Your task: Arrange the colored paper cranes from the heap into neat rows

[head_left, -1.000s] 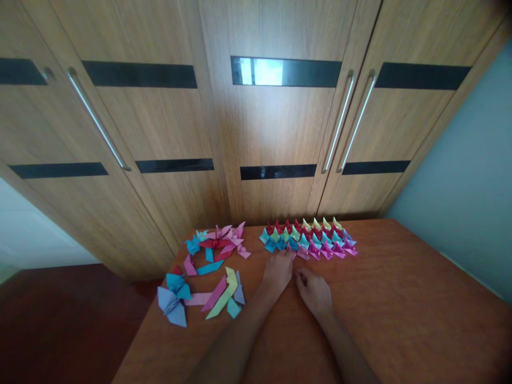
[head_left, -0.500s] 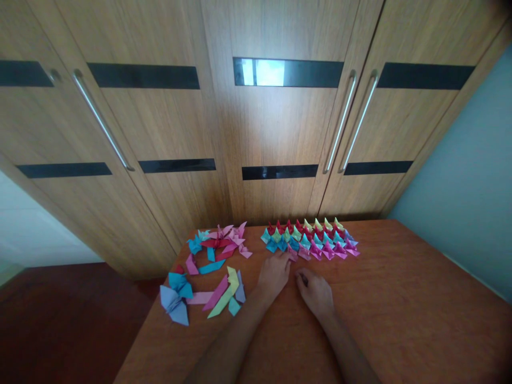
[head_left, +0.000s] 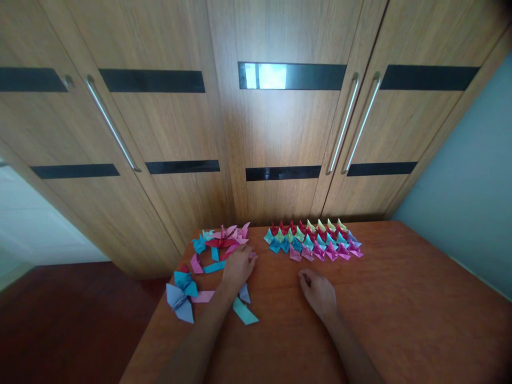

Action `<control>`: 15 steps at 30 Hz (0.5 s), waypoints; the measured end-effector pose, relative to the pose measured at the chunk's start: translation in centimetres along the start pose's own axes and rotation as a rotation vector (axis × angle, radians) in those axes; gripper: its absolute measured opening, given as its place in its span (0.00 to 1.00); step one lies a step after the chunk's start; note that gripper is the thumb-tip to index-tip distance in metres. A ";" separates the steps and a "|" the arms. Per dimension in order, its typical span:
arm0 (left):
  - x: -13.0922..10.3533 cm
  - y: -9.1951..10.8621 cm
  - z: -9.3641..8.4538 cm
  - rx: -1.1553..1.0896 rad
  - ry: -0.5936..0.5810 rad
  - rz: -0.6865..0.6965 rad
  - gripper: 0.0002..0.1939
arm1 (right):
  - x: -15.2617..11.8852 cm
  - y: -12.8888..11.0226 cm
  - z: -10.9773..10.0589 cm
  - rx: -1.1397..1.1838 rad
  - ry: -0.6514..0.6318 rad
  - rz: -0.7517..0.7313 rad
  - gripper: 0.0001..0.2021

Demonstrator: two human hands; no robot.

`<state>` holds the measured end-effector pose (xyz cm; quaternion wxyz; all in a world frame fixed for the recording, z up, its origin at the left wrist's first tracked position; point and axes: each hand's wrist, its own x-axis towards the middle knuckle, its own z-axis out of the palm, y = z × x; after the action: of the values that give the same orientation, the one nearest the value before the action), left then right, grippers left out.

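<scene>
My left hand (head_left: 239,265) reaches over the loose folded papers, its bent fingers at the pink pieces (head_left: 237,234); what they grip, if anything, is hidden. Curled in on itself, my right hand (head_left: 318,290) rests on the table right of centre, and its palm side is out of sight. Behind the hands, small folded paper figures (head_left: 319,250) stand in rows of red, yellow, green, blue and pink. Blue and lilac folded papers (head_left: 180,304) lie at the left edge. A mint strip (head_left: 245,312) sits beside my left forearm.
A brown wooden table (head_left: 384,314) stands against a wooden wardrobe (head_left: 280,128) with metal handles (head_left: 362,122). A pale blue wall (head_left: 464,186) borders the right side. Dark red floor (head_left: 88,320) shows at the left.
My left hand has moved left, from the front row of figures to the loose pink papers. The mint strip now shows more fully, pointing to the lower right. My right hand has hardly moved.
</scene>
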<state>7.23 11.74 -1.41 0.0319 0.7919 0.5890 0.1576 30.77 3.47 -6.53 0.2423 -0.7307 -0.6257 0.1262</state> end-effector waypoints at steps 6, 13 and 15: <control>0.4 -0.1 -0.2 0.037 0.011 -0.028 0.11 | 0.1 0.3 0.2 -0.004 0.000 0.016 0.11; 2.7 -1.2 -1.2 0.115 0.017 -0.075 0.14 | 0.1 0.3 0.2 -0.017 -0.007 0.018 0.11; 3.2 -1.3 -1.1 0.134 0.005 -0.072 0.14 | 0.1 0.2 0.1 -0.011 -0.012 0.012 0.11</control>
<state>6.55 14.96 -0.01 -0.0170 0.7702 0.6265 0.1184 30.91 3.55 -6.72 0.2338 -0.7350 -0.6233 0.1285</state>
